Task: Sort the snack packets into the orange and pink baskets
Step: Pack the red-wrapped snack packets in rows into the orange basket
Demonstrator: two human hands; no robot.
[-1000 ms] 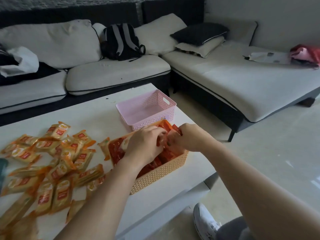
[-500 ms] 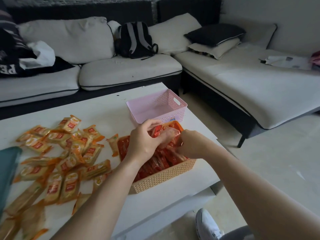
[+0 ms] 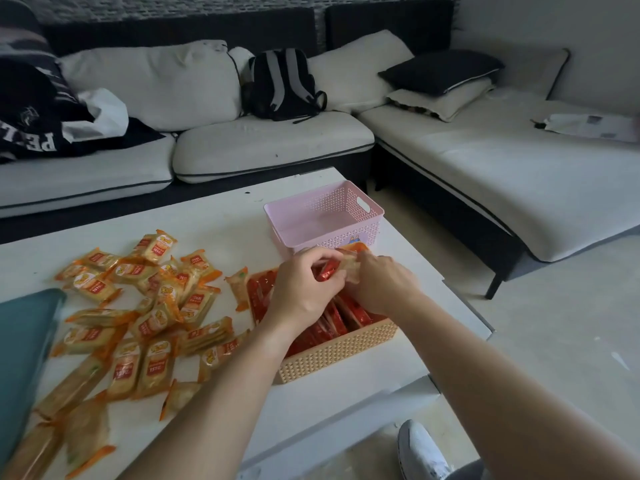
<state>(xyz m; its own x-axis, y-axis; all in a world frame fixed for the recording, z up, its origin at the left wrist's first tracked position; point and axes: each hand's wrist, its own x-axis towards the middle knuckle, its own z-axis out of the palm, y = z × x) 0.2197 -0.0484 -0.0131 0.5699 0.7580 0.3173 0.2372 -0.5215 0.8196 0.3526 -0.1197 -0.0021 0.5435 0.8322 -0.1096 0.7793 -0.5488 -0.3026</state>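
Note:
The orange basket (image 3: 337, 353) stands near the table's right edge, packed with red snack packets (image 3: 341, 315). Just behind it stands the pink basket (image 3: 346, 199), with nothing visible inside. Both hands hover over the far end of the orange basket. My left hand (image 3: 303, 285) pinches a red packet (image 3: 327, 271). My right hand (image 3: 382, 284) grips a pale orange-edged packet (image 3: 349, 266) right beside it. A heap of orange-yellow snack packets (image 3: 138, 313) lies spread over the left part of the white table (image 3: 225, 220).
A teal object (image 3: 24, 351) lies at the table's left edge. A white sofa (image 3: 263, 147) with a black backpack (image 3: 280, 84) and cushions runs behind and to the right. My white shoe (image 3: 419, 452) is on the floor by the table's near corner.
Both hands rose slightly toward the far end of the orange basket and now hold packets above it. The camera view shifted left, showing more of the packet heap.

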